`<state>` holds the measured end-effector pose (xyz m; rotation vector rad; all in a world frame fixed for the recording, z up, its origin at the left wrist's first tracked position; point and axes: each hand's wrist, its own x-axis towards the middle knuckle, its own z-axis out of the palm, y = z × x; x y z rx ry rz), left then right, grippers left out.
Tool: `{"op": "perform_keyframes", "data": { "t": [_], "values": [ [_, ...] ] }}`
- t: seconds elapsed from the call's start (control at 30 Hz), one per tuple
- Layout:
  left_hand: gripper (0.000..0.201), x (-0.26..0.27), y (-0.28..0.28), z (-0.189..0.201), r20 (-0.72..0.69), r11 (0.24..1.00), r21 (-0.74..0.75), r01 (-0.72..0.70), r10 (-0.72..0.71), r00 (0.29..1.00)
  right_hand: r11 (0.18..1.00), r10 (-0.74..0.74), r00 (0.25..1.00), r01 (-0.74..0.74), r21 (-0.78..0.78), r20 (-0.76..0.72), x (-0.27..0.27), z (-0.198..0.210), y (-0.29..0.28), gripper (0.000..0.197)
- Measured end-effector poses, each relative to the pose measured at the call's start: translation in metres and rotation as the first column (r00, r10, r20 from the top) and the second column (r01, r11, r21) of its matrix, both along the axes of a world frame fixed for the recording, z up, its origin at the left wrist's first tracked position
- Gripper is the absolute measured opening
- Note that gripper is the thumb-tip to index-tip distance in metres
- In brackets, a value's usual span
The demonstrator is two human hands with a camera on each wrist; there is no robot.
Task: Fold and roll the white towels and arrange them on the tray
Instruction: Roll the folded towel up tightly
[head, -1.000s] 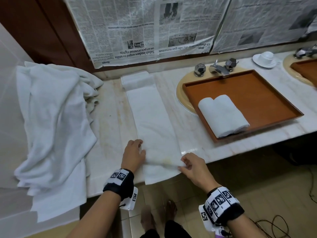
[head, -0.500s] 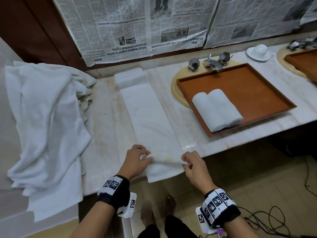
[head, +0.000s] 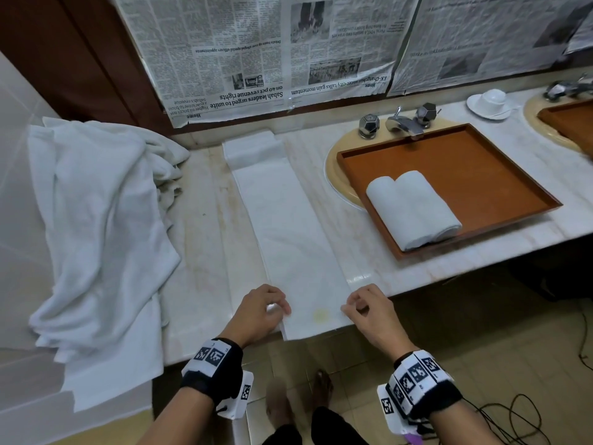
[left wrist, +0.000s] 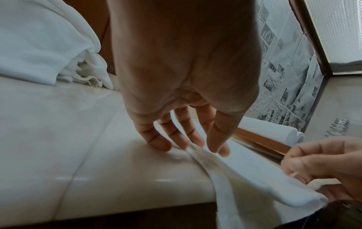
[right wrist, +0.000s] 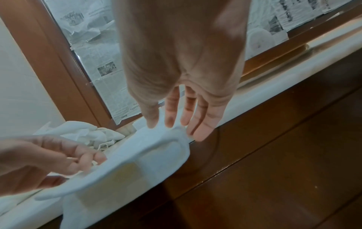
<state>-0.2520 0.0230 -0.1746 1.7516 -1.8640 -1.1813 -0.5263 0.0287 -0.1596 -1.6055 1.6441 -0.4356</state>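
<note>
Both hands pinch the near end of the long folded towel (head: 288, 226) on the bench (head: 205, 252): left hand (head: 260, 311) one corner, right hand (head: 369, 311) the other. Two rolled towels (head: 414, 208) sit in the tray (head: 500, 175).

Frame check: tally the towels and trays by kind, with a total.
Rolled towels on the tray: 2
Folded strip towel on the counter: 1
Heap of unfolded towels: 1, number within cannot be told
Wooden trays: 2, near tray and far tray
Total: 6
</note>
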Motion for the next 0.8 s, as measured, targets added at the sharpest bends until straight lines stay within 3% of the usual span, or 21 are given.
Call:
{"op": "perform_keyframes", "data": {
  "t": [0.07,0.17,0.33,0.47,0.53,0.63,0.73,0.8],
  "values": [
    [0.014,-0.004,0.001,0.001,-0.009,0.998,-0.051,-0.030,0.029,1.000,1.000,0.014,0.999,-0.015,-0.016,-0.041,0.005,-0.003,-0.002,0.014],
    [0.022,-0.009,0.003,-0.001,0.039,0.991,-0.113,-0.069,0.074,0.996,1.000,0.011,0.995,-0.013,-0.017,-0.097,0.008,-0.007,-0.001,0.022],
    [0.027,-0.007,0.006,-0.006,0.080,0.997,-0.075,-0.030,0.036,0.996,1.000,0.006,0.987,-0.006,-0.001,-0.162,0.010,-0.005,0.002,0.032],
    [0.040,-0.013,-0.004,-0.001,0.202,0.981,-0.176,-0.075,0.111,0.973,0.967,0.104,0.971,-0.149,-0.205,-0.214,0.031,0.005,-0.018,0.027],
    [0.052,-0.021,-0.016,0.001,0.293,0.981,-0.179,-0.080,0.130,0.947,0.922,0.217,0.925,-0.299,-0.246,-0.311,0.051,0.001,-0.037,0.044],
    [0.059,-0.034,-0.031,-0.008,0.448,0.998,-0.056,-0.009,0.033,0.893,0.855,0.391,0.804,-0.497,-0.147,-0.448,0.077,-0.019,-0.061,0.058],
    [0.068,-0.031,-0.031,-0.022,0.504,1.000,-0.019,0.022,-0.010,0.864,0.846,0.416,0.743,-0.528,-0.076,-0.525,0.078,-0.032,-0.075,0.064],
    [0.072,-0.022,-0.025,-0.024,0.524,1.000,-0.019,0.015,-0.003,0.852,0.872,0.399,0.747,-0.488,-0.031,-0.532,0.063,-0.036,-0.087,0.072]
  ]
}}
